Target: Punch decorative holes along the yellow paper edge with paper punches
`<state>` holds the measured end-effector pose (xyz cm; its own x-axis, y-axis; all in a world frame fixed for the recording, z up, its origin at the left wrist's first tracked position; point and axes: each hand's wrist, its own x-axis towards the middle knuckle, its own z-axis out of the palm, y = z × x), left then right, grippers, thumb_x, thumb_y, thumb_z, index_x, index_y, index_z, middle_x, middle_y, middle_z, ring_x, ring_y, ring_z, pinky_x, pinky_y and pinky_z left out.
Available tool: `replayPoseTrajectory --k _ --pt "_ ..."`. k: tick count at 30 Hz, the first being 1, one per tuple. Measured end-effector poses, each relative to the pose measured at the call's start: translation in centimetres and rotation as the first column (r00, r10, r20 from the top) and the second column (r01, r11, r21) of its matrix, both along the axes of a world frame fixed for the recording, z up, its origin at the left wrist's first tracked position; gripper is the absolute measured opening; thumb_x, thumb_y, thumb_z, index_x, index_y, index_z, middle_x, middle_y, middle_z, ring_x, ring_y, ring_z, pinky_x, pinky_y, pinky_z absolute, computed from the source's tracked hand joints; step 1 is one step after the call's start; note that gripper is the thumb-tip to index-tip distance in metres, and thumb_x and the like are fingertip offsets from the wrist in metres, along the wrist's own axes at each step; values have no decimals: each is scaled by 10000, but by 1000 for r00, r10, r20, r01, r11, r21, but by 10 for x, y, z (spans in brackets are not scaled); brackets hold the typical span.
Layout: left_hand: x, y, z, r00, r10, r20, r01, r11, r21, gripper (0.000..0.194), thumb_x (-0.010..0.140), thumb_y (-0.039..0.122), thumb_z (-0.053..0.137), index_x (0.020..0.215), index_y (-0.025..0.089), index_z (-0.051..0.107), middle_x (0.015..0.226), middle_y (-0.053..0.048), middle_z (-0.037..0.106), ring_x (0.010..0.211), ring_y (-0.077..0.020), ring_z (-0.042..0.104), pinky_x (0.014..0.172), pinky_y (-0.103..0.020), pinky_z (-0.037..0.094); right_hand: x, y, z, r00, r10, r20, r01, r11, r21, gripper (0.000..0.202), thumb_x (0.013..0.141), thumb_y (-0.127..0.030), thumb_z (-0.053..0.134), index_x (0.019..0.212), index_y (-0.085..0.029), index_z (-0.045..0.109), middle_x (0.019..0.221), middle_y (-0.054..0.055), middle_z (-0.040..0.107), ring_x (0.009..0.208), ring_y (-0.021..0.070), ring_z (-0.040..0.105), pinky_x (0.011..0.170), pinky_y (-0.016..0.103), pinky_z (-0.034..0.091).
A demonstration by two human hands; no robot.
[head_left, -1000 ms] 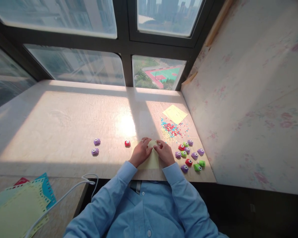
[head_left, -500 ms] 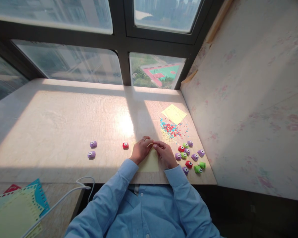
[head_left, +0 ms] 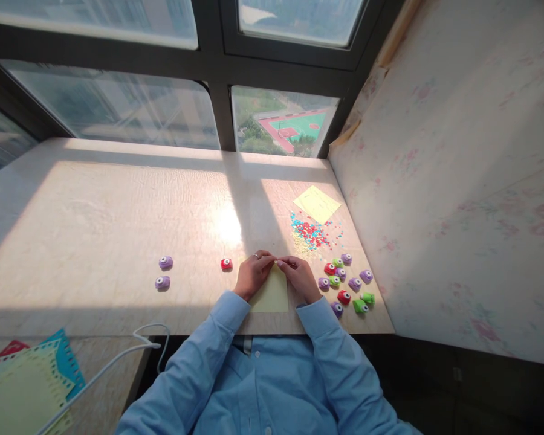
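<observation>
A pale yellow sheet of paper (head_left: 272,296) lies at the table's front, partly covered by my hands. My left hand (head_left: 254,275) is over its upper left part, fingers pinched together. From the other side my right hand (head_left: 301,278) meets it, thumb and fingers pinched as well. Between the fingertips a tiny pale bit shows, too small to name. A red craft punch (head_left: 226,264) sits left of my left hand. Purple craft punches (head_left: 162,282) stand further left, and a purple craft punch (head_left: 323,283) is right beside my right hand.
Several green, red and purple punches (head_left: 343,296) cluster at right. Behind them lie red, blue and yellow paper bits (head_left: 310,234) and a yellow sheet (head_left: 317,204). At lower left are punched coloured sheets (head_left: 22,386) and a white cable (head_left: 104,368). A wall (head_left: 457,211) bounds the right.
My fingertips have shifted slightly, still pinched together over the yellow paper. The whole view has moved a little. The punches and paper bits stay where they were on the table.
</observation>
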<state>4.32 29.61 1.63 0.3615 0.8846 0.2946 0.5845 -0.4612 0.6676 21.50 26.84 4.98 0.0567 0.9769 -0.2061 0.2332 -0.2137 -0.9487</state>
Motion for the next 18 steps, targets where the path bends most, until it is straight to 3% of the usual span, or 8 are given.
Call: replayPoseTrajectory --k 2,8,18 --pt "0 -1 1 1000 1 2 -1 1000 -2 229 967 207 536 1050 245 746 1055 -56 714 909 -174 687 757 -280 542 -1 1 1 1000 -4 21 4 1000 15 339 773 -472 663 887 -171 770 830 60 746 744 188 637 677 296 501" --pt "0 -4 5 999 -17 31 17 1000 4 192 975 266 559 1065 224 723 1056 -64 702 835 -149 676 714 -254 532 -2 1 5 998 -27 -55 26 999 -30 317 753 -487 671 813 -179 715 663 6 653 524 133 522 536 273 422" --pt "0 -5 4 999 -50 19 49 997 63 228 982 250 508 962 214 731 975 -68 700 778 -136 652 665 -238 497 3 4 4 996 -32 -86 25 996 -89 303 711 -462 668 768 -166 702 626 -7 634 488 126 515 513 270 417"
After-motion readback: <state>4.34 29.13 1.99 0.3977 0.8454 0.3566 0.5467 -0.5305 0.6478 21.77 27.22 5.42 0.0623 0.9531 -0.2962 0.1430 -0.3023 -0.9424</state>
